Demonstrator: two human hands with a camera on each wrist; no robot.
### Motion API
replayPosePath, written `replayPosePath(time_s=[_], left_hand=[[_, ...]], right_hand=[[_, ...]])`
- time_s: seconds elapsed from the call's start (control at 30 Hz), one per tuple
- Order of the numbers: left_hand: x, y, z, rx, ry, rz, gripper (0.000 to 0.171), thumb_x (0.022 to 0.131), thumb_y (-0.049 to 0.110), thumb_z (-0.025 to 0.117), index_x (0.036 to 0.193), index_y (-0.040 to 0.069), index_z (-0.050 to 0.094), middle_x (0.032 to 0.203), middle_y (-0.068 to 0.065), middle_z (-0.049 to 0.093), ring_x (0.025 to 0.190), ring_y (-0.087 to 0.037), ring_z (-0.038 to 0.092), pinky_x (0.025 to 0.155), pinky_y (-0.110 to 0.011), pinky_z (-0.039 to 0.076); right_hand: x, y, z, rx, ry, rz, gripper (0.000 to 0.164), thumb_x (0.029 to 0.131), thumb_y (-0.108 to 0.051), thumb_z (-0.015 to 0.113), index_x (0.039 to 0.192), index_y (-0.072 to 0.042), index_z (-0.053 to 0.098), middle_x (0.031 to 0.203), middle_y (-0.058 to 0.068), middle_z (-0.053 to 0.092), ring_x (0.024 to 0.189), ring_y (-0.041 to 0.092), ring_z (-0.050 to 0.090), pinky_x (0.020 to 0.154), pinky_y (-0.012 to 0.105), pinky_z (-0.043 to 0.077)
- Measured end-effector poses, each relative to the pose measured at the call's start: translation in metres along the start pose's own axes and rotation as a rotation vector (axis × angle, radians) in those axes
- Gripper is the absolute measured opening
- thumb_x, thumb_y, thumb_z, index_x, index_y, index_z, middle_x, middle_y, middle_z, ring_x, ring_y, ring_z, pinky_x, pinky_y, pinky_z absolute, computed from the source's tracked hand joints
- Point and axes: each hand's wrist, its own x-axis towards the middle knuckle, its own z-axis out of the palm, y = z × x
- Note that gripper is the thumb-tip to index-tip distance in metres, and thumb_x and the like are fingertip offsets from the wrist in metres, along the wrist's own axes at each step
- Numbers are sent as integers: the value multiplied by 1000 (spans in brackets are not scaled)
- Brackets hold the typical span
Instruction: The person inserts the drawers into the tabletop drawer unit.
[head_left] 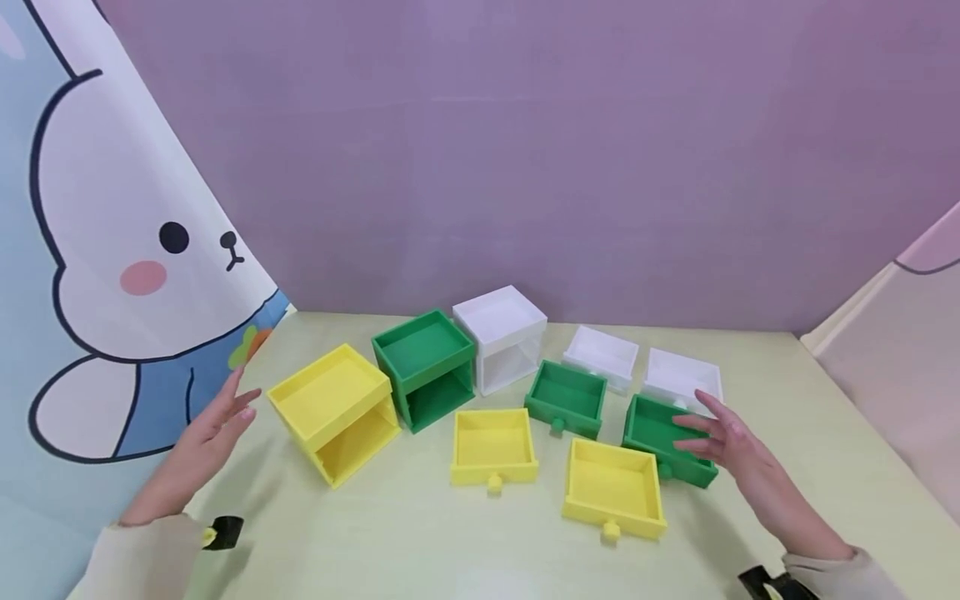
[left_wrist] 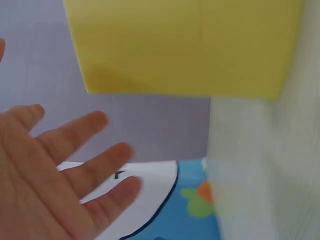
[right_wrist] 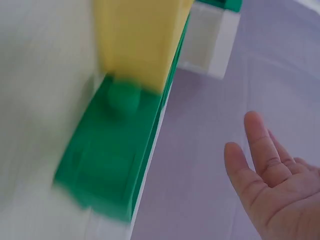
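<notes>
My left hand (head_left: 212,437) hovers left of the yellow cabinet shell (head_left: 330,396), fingers spread and holding nothing. In the left wrist view the yellow shell (left_wrist: 185,50) lies beyond those fingers. My right hand (head_left: 727,446), also with nothing in it, hangs over the right-hand green drawer (head_left: 645,427). That drawer (right_wrist: 105,155) is blurred in the right wrist view, apart from the fingers. A green shell (head_left: 423,354) and a white shell (head_left: 501,321) stand beside the yellow one, their fronts hollow. Two yellow drawers (head_left: 493,442) (head_left: 613,483) lie nearest me, knobs forward.
Another green drawer (head_left: 566,396) and two white drawers (head_left: 600,354) (head_left: 682,375) lie behind the yellow ones. The pale table (head_left: 420,546) ends at a purple backdrop (head_left: 525,167). A rabbit-printed cloth (head_left: 97,208) hangs at the left.
</notes>
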Motion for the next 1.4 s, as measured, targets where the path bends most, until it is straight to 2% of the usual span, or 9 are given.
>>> replayPosePath(time_s=[0.17, 0.33, 0.43, 0.5, 0.73, 0.83, 1.07, 1.23, 1.4], left_hand=[[4, -4, 5, -65, -58, -21, 68, 106, 35, 31, 151, 15, -16, 154, -30, 8, 131, -53, 24, 96, -66, 28], [5, -5, 16, 22, -23, -47, 71, 104, 37, 35, 153, 12, -9, 148, -35, 21, 128, -54, 30, 93, -64, 35], [6, -5, 20, 84, 19, -23, 69, 104, 36, 39, 154, 10, -1, 145, -35, 27, 123, -51, 35, 90, -63, 41], [5, -5, 22, 106, 43, 1, 67, 104, 34, 41, 155, 10, 4, 145, -34, 29, 120, -49, 39, 88, -62, 43], [5, -4, 24, 135, 83, 70, 60, 103, 30, 43, 153, 5, 19, 147, -29, 33, 113, -43, 45, 84, -60, 45], [8, -3, 24, 160, 80, 81, 59, 103, 31, 45, 151, 3, 24, 144, -28, 38, 110, -40, 48, 80, -53, 49], [12, 2, 23, 227, 64, 27, 64, 101, 37, 47, 150, 1, 27, 137, -28, 45, 107, -38, 49, 71, -35, 49], [12, 5, 25, 234, 75, -15, 68, 101, 42, 43, 150, 0, 24, 138, -30, 42, 106, -38, 48, 73, -39, 50], [11, 7, 27, 233, 93, -28, 68, 101, 44, 43, 149, -1, 25, 137, -30, 41, 106, -40, 48, 73, -42, 51]], right_hand=[[16, -5, 18, 337, -138, -7, 48, 107, -23, 6, 145, -32, 34, 127, -11, 58, 103, 8, 62, 89, 16, 43], [29, -12, 34, 667, -296, 268, 41, 108, -28, 16, 138, -23, 44, 115, -2, 65, 96, 15, 65, 88, 26, 48], [35, -16, 42, 861, -395, 430, 40, 108, -30, 23, 131, -15, 52, 107, 2, 67, 91, 16, 66, 86, 31, 50], [39, -18, 49, 948, -455, 484, 37, 107, -29, 24, 122, -19, 56, 104, 3, 67, 88, 15, 67, 83, 31, 52], [42, -21, 78, 1000, -547, 586, 30, 105, -26, 34, 125, -14, 53, 97, 0, 67, 81, 9, 66, 75, 25, 52], [38, -19, 94, 1019, -574, 625, 33, 104, -24, 38, 130, -8, 50, 95, 0, 66, 79, 7, 65, 73, 24, 53], [33, -20, 135, 897, -590, 772, 48, 99, -30, 47, 135, 1, 41, 87, -2, 64, 70, 4, 63, 65, 25, 54], [33, -22, 155, 845, -541, 818, 51, 98, -34, 48, 134, 1, 39, 86, -1, 61, 67, 4, 60, 65, 26, 52], [38, -22, 169, 865, -449, 848, 26, 99, -32, 45, 113, -10, 44, 87, 2, 58, 70, 8, 58, 67, 26, 52]])
